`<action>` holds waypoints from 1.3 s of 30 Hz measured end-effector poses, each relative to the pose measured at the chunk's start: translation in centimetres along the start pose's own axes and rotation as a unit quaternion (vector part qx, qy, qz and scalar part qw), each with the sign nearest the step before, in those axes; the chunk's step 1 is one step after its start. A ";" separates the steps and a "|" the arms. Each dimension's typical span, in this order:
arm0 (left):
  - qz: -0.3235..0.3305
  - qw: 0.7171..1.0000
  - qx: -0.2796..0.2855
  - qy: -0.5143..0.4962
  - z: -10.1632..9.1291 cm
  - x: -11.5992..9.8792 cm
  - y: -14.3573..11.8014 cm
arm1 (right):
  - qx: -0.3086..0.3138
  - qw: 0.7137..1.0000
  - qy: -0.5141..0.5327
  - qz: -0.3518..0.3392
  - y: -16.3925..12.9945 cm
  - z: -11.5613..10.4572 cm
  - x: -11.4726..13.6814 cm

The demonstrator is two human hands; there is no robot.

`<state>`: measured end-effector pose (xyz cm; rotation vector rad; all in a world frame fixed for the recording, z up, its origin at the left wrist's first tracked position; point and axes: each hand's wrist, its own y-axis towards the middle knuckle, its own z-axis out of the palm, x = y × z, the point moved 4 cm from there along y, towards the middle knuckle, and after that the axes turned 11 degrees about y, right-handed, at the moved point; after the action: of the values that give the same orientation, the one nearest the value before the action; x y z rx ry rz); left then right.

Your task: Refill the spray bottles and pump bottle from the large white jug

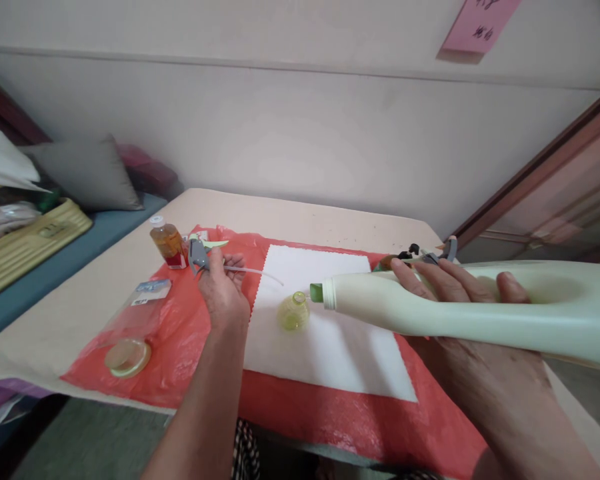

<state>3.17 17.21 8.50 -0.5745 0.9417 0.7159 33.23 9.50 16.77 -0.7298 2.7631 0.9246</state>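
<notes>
My left hand (225, 287) holds a grey spray head (198, 256) with a pale green trigger. Its clear dip tube (253, 270) sticks out to the right over the white sheet. In my right hand (460, 287) lies a large pale green jug (480, 313), tipped on its side with its green spout (317, 292) pointing left. The spout is close to the neck of a small clear yellow-green bottle (293, 313), which stands uncapped on the white sheet (340, 353). Liquid at the spout is too small to make out clearly.
A brown-liquid bottle (169, 243), a clear plastic bag (139, 310) and a round lid (128, 358) sit left on the red plastic sheet (200, 347). Another grey spray head (447, 250) shows behind the jug. A wall (300, 133) rises behind the table.
</notes>
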 end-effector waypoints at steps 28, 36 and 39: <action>-0.006 1.000 0.005 0.007 0.0 0.2 -0.2 | -0.014 1.000 -0.011 -0.009 0.1 0.2 0.4; -0.013 1.000 0.002 0.012 0.1 0.2 -0.3 | -0.028 0.999 -0.019 -0.022 0.1 0.5 0.7; -0.015 1.000 -0.002 0.010 0.1 0.1 -0.4 | -0.028 0.999 -0.011 -0.021 0.2 0.6 0.7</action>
<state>3.56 17.09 8.49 -0.5992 0.9496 0.6862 32.56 9.72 16.18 -0.7801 2.7016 0.9999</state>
